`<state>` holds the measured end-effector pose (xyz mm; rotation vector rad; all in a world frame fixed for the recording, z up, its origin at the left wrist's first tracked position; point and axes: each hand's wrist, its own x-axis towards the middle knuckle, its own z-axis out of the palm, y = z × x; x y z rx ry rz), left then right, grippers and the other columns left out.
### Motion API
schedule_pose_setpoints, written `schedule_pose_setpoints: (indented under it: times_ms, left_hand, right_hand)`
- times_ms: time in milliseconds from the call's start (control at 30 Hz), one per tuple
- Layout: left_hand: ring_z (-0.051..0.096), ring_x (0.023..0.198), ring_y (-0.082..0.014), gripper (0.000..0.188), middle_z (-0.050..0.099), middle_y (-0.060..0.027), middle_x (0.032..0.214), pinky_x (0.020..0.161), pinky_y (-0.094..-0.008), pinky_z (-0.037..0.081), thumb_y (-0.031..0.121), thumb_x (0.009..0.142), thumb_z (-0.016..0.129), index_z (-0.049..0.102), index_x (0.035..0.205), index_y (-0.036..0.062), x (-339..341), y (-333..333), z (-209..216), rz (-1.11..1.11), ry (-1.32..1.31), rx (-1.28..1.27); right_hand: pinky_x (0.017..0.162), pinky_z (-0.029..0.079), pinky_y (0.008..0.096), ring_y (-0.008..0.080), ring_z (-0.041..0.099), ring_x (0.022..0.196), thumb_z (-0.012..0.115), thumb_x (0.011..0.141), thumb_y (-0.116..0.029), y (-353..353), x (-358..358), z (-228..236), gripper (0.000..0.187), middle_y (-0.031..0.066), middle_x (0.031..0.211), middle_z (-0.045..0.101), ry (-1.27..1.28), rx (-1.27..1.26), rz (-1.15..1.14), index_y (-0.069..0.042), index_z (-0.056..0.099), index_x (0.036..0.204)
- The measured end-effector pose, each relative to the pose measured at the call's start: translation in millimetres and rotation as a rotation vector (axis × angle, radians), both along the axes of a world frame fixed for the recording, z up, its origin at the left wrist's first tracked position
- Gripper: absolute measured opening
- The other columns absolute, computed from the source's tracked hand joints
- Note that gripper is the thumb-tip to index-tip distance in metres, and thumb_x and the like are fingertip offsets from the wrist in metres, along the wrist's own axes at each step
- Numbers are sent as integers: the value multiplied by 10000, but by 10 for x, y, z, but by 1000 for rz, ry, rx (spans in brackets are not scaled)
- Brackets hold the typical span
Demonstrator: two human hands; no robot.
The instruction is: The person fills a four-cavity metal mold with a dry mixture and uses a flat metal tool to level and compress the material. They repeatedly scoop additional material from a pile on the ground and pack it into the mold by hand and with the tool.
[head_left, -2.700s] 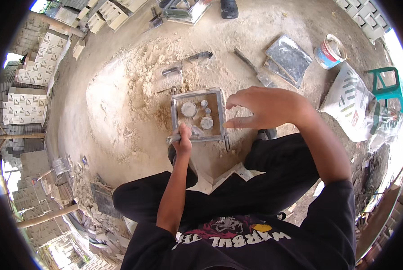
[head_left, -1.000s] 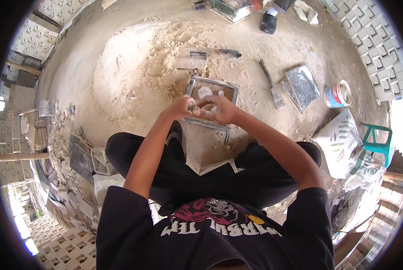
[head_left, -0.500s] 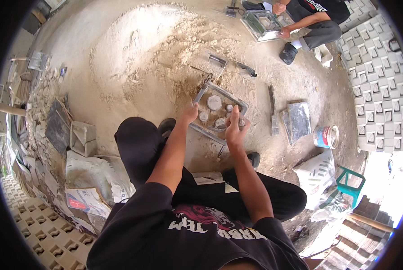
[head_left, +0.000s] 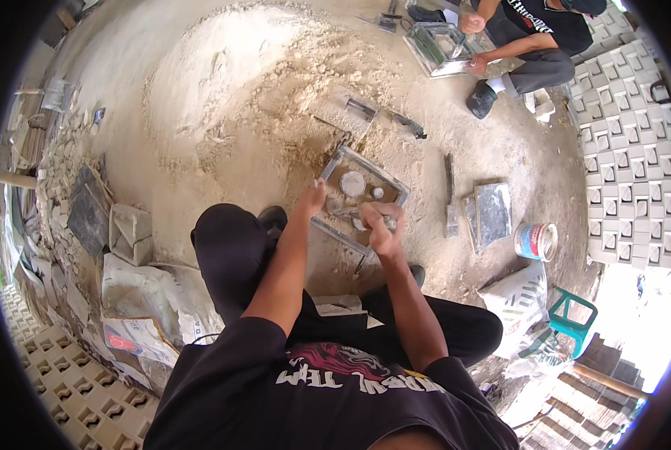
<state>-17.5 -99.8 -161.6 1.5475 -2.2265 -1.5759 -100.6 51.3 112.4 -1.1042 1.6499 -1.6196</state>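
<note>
A rectangular metal mould frame [head_left: 374, 168] lies tilted on the ground in front of me, with sandy material inside. A large pale round disc [head_left: 352, 184] and a smaller round piece [head_left: 377, 193] show within it; others are partly covered. My left hand [head_left: 314, 198] is closed on the frame's left side. In my right hand [head_left: 385, 226], above the frame's lower right part, is the handle of a small trowel. The trowel's blade [head_left: 338, 211] reaches left over the inside of the mould, and its exact edge is hard to make out.
A heap of pale powder [head_left: 223, 67] spreads beyond the mould. Dark flat plates [head_left: 491, 215], a bucket [head_left: 536, 241], a white sack [head_left: 517, 300] and a green stool [head_left: 573, 321] stand right. At the far right, a co-worker handles another mould [head_left: 444, 49]. Patterned blocks [head_left: 626, 150] are stacked beyond.
My right hand has shifted slightly left and down, and the trowel's blade now shows over the mould's lower left part. My left hand stays on the frame. The co-worker's upper hand has moved.
</note>
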Motion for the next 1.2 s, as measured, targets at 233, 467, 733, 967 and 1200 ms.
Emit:
schedule_pose_setpoints:
  times_ms: [233,467,733,967,1200]
  left_hand:
    - [479,1243,-444,699,532,-292,1296,1048,-520,352,551,990,252,477,1332,-16,48,-111,-24,43,95,144]
    - [650,940,-335,478,680,-197,968,854,-429,490,431,976,461,623,1076,-7,-434,-663,1383,-402,130,-110]
    - [633,1037,-374,463,664,-223,1104,871,-426,494,419,951,547,600,1186,25,-482,-788,3052,-725,304,-370]
    - [613,1076,-386,532,645,-259,1113,919,-458,482,425,941,555,561,1237,-17,-516,-418,3283,-892,84,-449]
    - [625,1054,-381,533,647,-249,1114,885,-482,497,431,941,551,566,1217,-24,-351,-455,3551,-865,12,-415]
  right_hand:
    - [549,408,282,131,536,555,644,811,-28,-55,-86,-275,145,42,566,565,194,-72,-125,43,629,685]
    - [613,449,296,127,567,666,670,801,-90,-30,-276,-170,108,88,726,624,-138,52,-135,17,667,786]
    - [547,425,294,152,536,656,601,833,31,318,-192,-639,72,79,851,606,368,-160,-179,13,638,892]
    - [472,353,297,144,376,482,530,846,74,207,34,-568,78,28,585,391,261,-294,-8,5,552,818]
    - [455,283,297,110,393,505,496,799,-36,89,373,-336,243,47,542,408,26,-188,-219,6,377,591]
